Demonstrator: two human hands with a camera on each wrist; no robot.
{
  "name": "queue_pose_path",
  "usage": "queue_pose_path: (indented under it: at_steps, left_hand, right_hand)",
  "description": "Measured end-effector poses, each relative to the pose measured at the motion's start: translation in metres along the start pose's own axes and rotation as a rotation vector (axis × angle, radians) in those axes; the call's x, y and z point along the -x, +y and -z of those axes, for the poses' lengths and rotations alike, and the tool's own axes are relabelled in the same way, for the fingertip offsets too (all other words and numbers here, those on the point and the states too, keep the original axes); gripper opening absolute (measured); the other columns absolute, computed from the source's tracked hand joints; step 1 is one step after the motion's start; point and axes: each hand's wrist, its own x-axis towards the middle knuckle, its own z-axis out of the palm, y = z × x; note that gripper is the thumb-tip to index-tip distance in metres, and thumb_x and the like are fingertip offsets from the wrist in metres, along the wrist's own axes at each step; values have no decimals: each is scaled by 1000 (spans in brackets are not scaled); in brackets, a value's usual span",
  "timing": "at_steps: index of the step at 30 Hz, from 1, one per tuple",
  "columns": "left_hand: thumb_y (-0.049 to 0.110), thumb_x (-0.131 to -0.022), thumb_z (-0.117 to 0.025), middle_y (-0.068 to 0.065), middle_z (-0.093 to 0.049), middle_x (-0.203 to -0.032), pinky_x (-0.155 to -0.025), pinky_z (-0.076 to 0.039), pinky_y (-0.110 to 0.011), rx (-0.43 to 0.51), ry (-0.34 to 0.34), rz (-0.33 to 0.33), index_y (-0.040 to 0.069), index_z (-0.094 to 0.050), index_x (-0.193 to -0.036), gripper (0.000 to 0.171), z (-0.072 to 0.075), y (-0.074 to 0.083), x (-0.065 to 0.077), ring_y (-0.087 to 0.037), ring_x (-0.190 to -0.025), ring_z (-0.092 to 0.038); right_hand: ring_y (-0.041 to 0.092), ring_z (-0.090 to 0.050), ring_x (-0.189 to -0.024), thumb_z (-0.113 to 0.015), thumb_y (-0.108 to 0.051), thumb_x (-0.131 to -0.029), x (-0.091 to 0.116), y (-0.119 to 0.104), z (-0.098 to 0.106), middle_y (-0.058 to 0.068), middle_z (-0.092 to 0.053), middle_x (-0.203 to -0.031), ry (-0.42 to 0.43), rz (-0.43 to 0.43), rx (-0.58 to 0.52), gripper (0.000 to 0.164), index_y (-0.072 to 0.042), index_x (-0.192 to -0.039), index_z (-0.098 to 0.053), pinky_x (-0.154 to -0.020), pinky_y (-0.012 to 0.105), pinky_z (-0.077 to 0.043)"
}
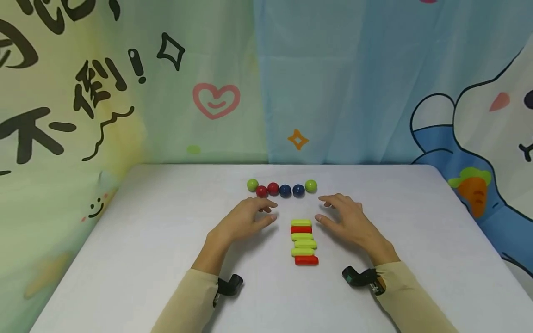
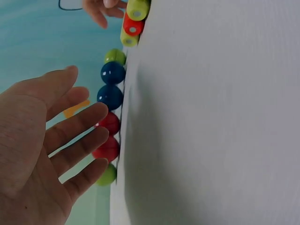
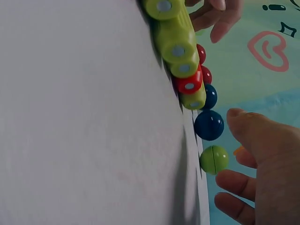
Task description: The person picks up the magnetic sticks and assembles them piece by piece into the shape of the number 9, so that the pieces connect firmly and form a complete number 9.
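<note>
My left hand hovers over the table with fingers loosely spread, nearest the red balls. Across from it, my right hand hangs relaxed, thumb apart from its fingers. Neither holds anything. Between the hands lies a column of short rods, several yellow-green and two red, side by side. Pale discs show on the rod ends in the right wrist view. Beyond the hands, two dark blue balls sit beside the red pair, with a green ball at the left end and another green ball at the right.
A white-covered table carries everything, its far edge close behind the balls. A printed curtain hangs behind it. A small black camera is strapped on the left wrist, another black camera on the right.
</note>
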Motion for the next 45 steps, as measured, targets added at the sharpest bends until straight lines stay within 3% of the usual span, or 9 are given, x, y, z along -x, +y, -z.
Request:
queue_pose_path:
  at_steps: [10,18,29,45]
  left_hand:
    - [30,-101,-64,-3,-72,-118,-104,-49,-38,-11,-32,-24,13,-68,-130,34,-20,10,-18,-18,-112,-64]
    - [24,-100,-67,2,-72,-109,-98,-51,-31,-31,-56,-17,13,-71,-125,28,-27,13,-27,-13,-101,-63]
    - [24,-97,-70,4,-71,-110,-100,-50,-33,-50,-43,18,18,-71,-124,27,-31,13,-25,-14,-104,-62]
    - [23,-93,-76,5,-70,-110,-101,-50,-34,-64,4,45,20,-72,-121,29,-35,14,-21,-14,-105,-61]
  right_hand:
    - [26,-58,-109,-72,-34,-96,-1,0,-7,4,-66,-111,-76,-10,-37,46,-11,-134,-62,-99,63,-37]
    - [24,-57,-105,-72,-31,-96,-2,-4,-10,-1,-66,-104,-106,-17,-42,36,-13,-126,-65,-99,61,-39]
    - [16,-54,-91,-72,-28,-96,-9,-11,-18,-6,-62,-92,-58,79,-42,23,-14,-113,-69,-85,44,-43]
    - [15,-52,-86,-70,-29,-97,-18,-25,-26,-7,-60,-89,-82,49,-44,21,-14,-112,-71,-79,36,-46]
